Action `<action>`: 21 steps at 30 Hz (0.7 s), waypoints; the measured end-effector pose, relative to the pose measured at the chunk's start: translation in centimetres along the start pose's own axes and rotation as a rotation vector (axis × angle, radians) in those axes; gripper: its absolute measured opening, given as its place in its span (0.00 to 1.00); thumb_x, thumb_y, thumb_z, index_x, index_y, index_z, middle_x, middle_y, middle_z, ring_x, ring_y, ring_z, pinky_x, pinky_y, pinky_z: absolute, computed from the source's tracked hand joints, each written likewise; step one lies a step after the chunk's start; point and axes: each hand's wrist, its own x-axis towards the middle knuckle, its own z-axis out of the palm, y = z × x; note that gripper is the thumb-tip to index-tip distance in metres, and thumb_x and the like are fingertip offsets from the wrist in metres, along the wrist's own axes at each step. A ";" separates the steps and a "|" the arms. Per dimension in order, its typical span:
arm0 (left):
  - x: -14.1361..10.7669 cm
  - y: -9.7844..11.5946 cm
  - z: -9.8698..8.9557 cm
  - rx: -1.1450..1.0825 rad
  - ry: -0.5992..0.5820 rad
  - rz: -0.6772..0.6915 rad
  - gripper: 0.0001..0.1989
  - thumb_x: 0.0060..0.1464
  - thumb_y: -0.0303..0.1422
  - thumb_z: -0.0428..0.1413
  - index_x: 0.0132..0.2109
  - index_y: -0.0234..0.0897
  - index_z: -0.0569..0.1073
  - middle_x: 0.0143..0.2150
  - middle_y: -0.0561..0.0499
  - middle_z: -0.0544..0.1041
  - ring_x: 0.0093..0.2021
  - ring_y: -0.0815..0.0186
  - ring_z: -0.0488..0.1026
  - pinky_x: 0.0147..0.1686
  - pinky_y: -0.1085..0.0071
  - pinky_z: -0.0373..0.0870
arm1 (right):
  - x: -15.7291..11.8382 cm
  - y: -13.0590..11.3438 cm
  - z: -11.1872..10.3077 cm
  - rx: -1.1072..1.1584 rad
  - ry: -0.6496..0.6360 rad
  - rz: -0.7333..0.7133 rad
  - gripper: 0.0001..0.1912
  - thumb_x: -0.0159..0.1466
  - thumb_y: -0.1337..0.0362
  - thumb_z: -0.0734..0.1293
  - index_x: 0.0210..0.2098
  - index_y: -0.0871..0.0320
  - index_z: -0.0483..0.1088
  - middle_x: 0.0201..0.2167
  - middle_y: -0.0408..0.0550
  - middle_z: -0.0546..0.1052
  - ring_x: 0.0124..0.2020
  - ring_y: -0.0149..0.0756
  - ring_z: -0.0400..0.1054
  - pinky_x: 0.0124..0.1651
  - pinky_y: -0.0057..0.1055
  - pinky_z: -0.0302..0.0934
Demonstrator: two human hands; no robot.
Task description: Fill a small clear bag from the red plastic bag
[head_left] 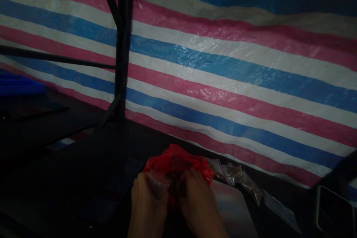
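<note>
A red plastic bag (174, 151) stands on the dark table with its mouth spread towards me. Dark contents, too dim to name, show inside it. At the bag's near left side, my left hand (146, 199) is closed on a small clear plastic bag (158, 181). My right hand (198, 197) reaches into the mouth of the red bag with curled fingers. Its fingertips are in shadow, and what they grip cannot be made out. Just right of my right hand lies a flat silvery panel (232, 206).
Several clear bags with brownish contents (234, 174) lie behind the panel, beside a flat clear bag (280, 208). A phone-like dark object (334, 210) is at right. A black metal post (122, 44) stands before the striped sheet (223, 74). A blue tray (22, 83) sits far left.
</note>
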 end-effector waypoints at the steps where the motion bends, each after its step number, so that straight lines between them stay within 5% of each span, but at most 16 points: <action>1: 0.2 -0.4 0.0 0.051 -0.003 0.020 0.13 0.50 0.41 0.58 0.40 0.45 0.64 0.41 0.48 0.71 0.40 0.50 0.77 0.43 0.49 0.76 | -0.1 0.2 0.1 0.010 0.013 0.024 0.22 0.62 0.80 0.63 0.51 0.59 0.78 0.57 0.58 0.81 0.60 0.50 0.75 0.61 0.41 0.67; 8: 0.1 -1.4 -0.2 0.158 -0.144 0.117 0.10 0.54 0.34 0.52 0.45 0.44 0.63 0.41 0.42 0.76 0.42 0.46 0.78 0.43 0.50 0.75 | 0.2 0.7 0.0 0.025 0.024 0.158 0.28 0.62 0.83 0.60 0.56 0.60 0.76 0.58 0.60 0.81 0.61 0.51 0.76 0.59 0.42 0.68; 13: -0.2 -0.4 0.0 -0.003 -0.232 -0.053 0.12 0.54 0.40 0.54 0.44 0.46 0.63 0.39 0.46 0.80 0.37 0.50 0.82 0.34 0.58 0.75 | 0.1 0.5 0.4 0.056 0.026 0.103 0.30 0.59 0.85 0.59 0.54 0.59 0.77 0.60 0.58 0.79 0.61 0.49 0.75 0.59 0.42 0.67; 18: -0.4 2.2 0.2 -0.278 -0.046 -0.146 0.20 0.39 0.45 0.58 0.40 0.46 0.65 0.30 0.53 0.76 0.29 0.56 0.78 0.28 0.62 0.75 | -0.3 0.9 0.6 0.134 0.020 0.079 0.30 0.56 0.85 0.61 0.52 0.58 0.78 0.57 0.55 0.82 0.59 0.50 0.76 0.59 0.42 0.66; 21: -0.7 3.1 0.1 -0.358 -0.049 -0.225 0.22 0.39 0.45 0.58 0.43 0.44 0.66 0.30 0.54 0.77 0.28 0.58 0.77 0.28 0.62 0.76 | -0.4 1.4 0.7 0.150 0.012 0.086 0.30 0.55 0.84 0.62 0.51 0.56 0.78 0.54 0.53 0.83 0.57 0.50 0.77 0.57 0.40 0.65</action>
